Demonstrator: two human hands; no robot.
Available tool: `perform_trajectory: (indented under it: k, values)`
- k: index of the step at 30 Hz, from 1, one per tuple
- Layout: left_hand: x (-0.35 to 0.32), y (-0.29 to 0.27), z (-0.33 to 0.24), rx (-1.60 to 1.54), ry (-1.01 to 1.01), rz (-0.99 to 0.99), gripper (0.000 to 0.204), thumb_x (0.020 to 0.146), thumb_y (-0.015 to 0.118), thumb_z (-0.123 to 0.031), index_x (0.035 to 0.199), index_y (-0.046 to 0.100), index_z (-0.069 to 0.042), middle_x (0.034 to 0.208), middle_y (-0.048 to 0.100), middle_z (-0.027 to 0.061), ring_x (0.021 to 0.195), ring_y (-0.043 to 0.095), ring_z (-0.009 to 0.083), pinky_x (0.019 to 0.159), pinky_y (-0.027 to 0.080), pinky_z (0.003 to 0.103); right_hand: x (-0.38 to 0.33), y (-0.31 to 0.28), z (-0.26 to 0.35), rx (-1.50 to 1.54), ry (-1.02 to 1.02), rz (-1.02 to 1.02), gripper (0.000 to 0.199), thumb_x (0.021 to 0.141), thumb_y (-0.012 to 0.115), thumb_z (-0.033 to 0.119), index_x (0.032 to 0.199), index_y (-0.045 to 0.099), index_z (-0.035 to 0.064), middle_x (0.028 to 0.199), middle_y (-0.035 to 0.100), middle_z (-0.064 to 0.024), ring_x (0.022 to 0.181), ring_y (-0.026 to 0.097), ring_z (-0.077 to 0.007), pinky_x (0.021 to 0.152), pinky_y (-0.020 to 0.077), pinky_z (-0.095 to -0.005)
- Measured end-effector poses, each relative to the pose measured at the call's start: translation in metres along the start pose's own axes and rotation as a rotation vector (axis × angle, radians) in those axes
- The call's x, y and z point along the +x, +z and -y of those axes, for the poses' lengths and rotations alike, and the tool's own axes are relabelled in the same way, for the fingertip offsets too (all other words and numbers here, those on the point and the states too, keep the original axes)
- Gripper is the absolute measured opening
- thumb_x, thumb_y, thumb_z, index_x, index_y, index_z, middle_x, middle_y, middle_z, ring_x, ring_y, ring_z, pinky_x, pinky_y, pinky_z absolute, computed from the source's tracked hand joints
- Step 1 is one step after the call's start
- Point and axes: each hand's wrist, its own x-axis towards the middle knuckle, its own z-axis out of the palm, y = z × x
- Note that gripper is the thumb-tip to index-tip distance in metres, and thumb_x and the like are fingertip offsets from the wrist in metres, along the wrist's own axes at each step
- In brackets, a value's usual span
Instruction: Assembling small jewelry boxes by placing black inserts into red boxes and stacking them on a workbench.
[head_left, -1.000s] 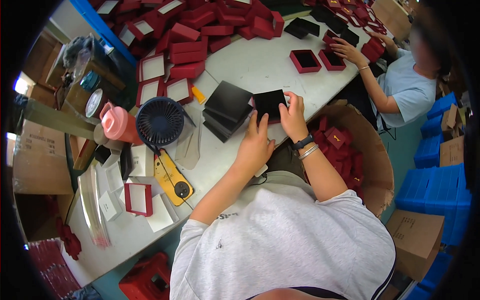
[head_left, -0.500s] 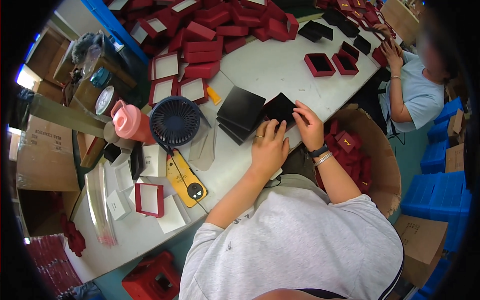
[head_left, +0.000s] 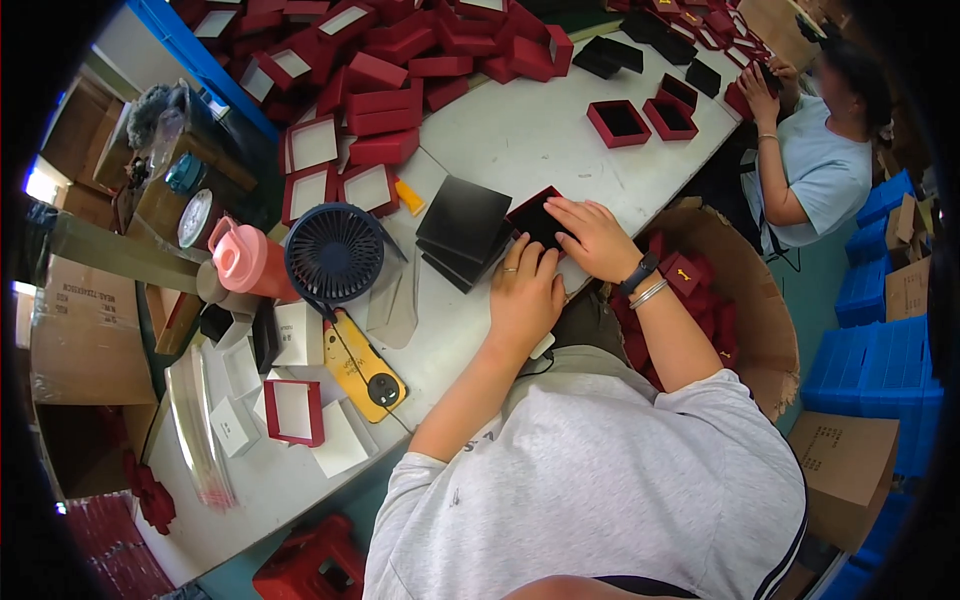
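Right hand [head_left: 598,238] lies flat, fingers spread, pressing down on a black insert in a small red box [head_left: 537,216] at the table's near edge; watch and two bangles on that wrist. Left hand [head_left: 524,295], ring on one finger, sits just beside it with fingers together, tips at the box's near side, steadying it. The box touches a stack of black pads [head_left: 463,228] on its left; three or four layers seem stacked, exact count unclear. To seat the insert well, it probably needs even pressure across all corners while the left hand keeps the box from sliding, so the pad ends up level and not tilted. Further left: one round dark blue fan [head_left: 334,252], one pink jug [head_left: 247,260], one yellow phone [head_left: 362,368] near the table edge, one open red frame-like lid [head_left: 293,411] among white cards. Two open red boxes with black lining [head_left: 645,112] sit apart mid-table. A big pile of red boxes [head_left: 400,50] covers the far side, too many to count. One round basket [head_left: 765,300] of red boxes is by the right elbow. One co-worker in a light blue shirt [head_left: 825,170] works at the far right.
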Motion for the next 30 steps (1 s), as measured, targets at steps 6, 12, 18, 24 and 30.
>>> perform_trajectory:
  k: [6, 12, 18, 24, 30]
  values:
    - [-0.003, -0.001, -0.001, -0.009, -0.007, 0.012, 0.038, 0.075, 0.071, -0.015, 0.112, 0.064, -0.007, 0.116, 0.059, 0.0103, 0.124, 0.052, 0.0304, 0.094, 0.048, 0.042, 0.005, -0.006, 0.001, -0.005, -0.015, -0.016, 0.039, 0.088, 0.061, 0.021, 0.123, 0.064, 0.0044, 0.131, 0.061, -0.0118, 0.12, 0.055, -0.0298, 0.101, 0.0438, -0.0407]
    - [0.001, -0.028, -0.01, -0.176, 0.318, -0.248, 0.034, 0.073, 0.075, -0.009, 0.106, 0.068, -0.009, 0.11, 0.063, 0.0083, 0.114, 0.057, 0.0286, 0.096, 0.046, 0.043, 0.005, -0.012, -0.047, -0.114, 0.065, -0.349, 0.033, 0.089, 0.064, 0.021, 0.116, 0.065, 0.001, 0.126, 0.061, -0.0168, 0.115, 0.057, -0.0354, 0.1, 0.0444, -0.0446]
    - [0.041, -0.087, 0.002, 0.024, -0.01, -0.367, 0.048, 0.067, 0.083, -0.021, 0.111, 0.067, -0.01, 0.12, 0.059, 0.0097, 0.122, 0.047, 0.0344, 0.105, 0.036, 0.048, 0.076, -0.033, -0.042, 0.096, 0.049, -0.576, 0.035, 0.087, 0.068, 0.011, 0.12, 0.059, 0.0019, 0.12, 0.058, -0.0149, 0.108, 0.059, -0.0298, 0.094, 0.0477, -0.0378]
    - [0.032, -0.062, 0.033, 0.158, -0.162, -0.213, 0.053, 0.073, 0.079, -0.037, 0.118, 0.065, -0.013, 0.13, 0.055, 0.0091, 0.13, 0.043, 0.0342, 0.11, 0.027, 0.053, 0.215, -0.007, -0.016, 0.105, -0.155, -0.371, 0.05, 0.08, 0.07, 0.015, 0.125, 0.054, 0.0024, 0.125, 0.056, -0.0191, 0.117, 0.054, -0.0372, 0.099, 0.0455, -0.0427]
    - [0.04, -0.062, 0.026, 0.036, -0.205, -0.22, 0.043, 0.074, 0.08, -0.026, 0.113, 0.069, -0.013, 0.135, 0.052, 0.0163, 0.132, 0.041, 0.0394, 0.11, 0.03, 0.05, 0.322, 0.051, -0.065, 0.459, 0.339, -0.244, 0.049, 0.078, 0.075, 0.035, 0.112, 0.067, 0.0016, 0.127, 0.058, -0.0256, 0.117, 0.057, -0.0348, 0.099, 0.0474, -0.0449]
